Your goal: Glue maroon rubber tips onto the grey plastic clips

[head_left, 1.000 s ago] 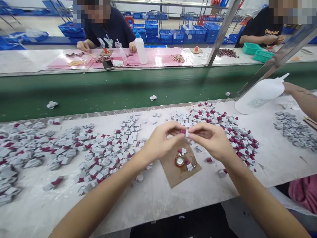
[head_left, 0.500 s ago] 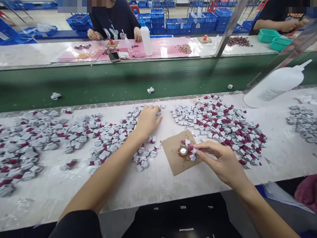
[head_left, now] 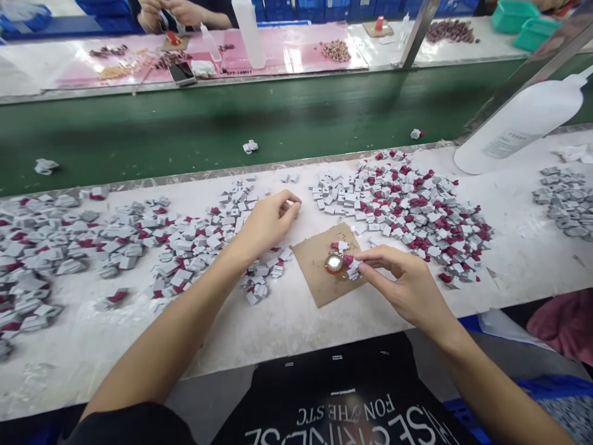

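Observation:
My left hand (head_left: 273, 219) is over the right edge of the left pile of grey and dark red pieces (head_left: 185, 247), its fingers curled together; what they hold, if anything, is hidden. Between thumb and index finger, my right hand (head_left: 398, 278) pinches a small grey and dark red piece (head_left: 353, 267) above the brown cardboard square (head_left: 319, 287). On that cardboard sits a small round dish with a shiny centre (head_left: 334, 262), with another grey and red piece (head_left: 340, 246) just behind it. A large pile of similar pieces (head_left: 417, 213) spreads behind my right hand.
A big white bottle (head_left: 519, 127) leans at the right, near a metal post (head_left: 523, 74) and a pile of grey pieces (head_left: 567, 201). Beyond the green strip (head_left: 185, 123), another person's hands (head_left: 173, 12) are above a pink-covered table (head_left: 296, 52).
The view has tilted down and shifted. My left hand's fingers have drawn together from a spread reach over the pieces. My right hand stays at the cardboard with its piece.

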Demonstrator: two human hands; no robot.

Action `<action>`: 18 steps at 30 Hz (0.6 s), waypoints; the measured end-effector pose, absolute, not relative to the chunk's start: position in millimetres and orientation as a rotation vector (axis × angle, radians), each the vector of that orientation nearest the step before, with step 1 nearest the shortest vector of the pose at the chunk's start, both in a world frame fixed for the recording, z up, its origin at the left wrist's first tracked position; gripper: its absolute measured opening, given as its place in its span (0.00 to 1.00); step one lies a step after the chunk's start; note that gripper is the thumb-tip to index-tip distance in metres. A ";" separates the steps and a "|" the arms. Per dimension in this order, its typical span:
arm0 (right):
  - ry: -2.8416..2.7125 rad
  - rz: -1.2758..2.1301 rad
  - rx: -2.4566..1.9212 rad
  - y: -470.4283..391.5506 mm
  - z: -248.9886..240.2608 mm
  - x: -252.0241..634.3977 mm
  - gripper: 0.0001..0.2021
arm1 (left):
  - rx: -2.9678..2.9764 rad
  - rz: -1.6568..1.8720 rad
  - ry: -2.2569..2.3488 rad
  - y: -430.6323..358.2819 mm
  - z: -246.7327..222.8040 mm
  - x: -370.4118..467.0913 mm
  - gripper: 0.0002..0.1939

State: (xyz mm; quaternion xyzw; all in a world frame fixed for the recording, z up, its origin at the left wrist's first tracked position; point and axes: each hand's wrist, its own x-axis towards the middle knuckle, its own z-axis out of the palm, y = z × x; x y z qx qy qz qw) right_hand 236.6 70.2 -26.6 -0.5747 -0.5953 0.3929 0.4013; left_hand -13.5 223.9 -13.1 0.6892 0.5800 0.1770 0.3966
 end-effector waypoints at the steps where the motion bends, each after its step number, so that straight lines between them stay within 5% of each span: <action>1: -1.526 0.989 -1.454 69.9 -26.6 235.5 0.07 | 1.800 0.406 1.510 224.0 -15.7 -13.0 0.09; 18: -1.802 0.810 -1.430 77.6 -18.9 224.5 0.10 | 1.750 0.374 1.504 245.1 -26.3 -4.3 0.09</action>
